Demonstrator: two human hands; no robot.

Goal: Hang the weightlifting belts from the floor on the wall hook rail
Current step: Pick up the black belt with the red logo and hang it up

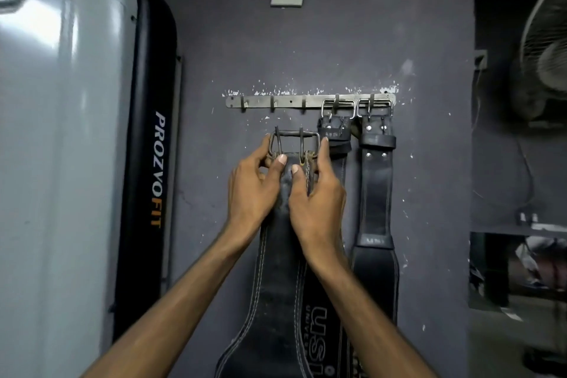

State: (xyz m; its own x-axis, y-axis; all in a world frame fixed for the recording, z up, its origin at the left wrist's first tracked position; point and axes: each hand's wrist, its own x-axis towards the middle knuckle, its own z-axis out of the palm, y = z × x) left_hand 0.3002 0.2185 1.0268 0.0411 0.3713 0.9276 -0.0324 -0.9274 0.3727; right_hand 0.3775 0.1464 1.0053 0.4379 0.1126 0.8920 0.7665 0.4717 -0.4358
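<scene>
Both the left hand [254, 181] and right hand [319, 190] grip a belt [276, 301] by its buckle [294, 143] just below the rail [291, 101], whose three left hooks are free.

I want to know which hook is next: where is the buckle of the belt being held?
In the head view the buckle sits centre frame, held by both hands just below the hook rail, left of the two hung belts.

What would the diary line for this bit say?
step: third belt going up | hands: left hand, right hand both hold it near buckle | buckle: below rail, not hooked | hung: two belts
</scene>
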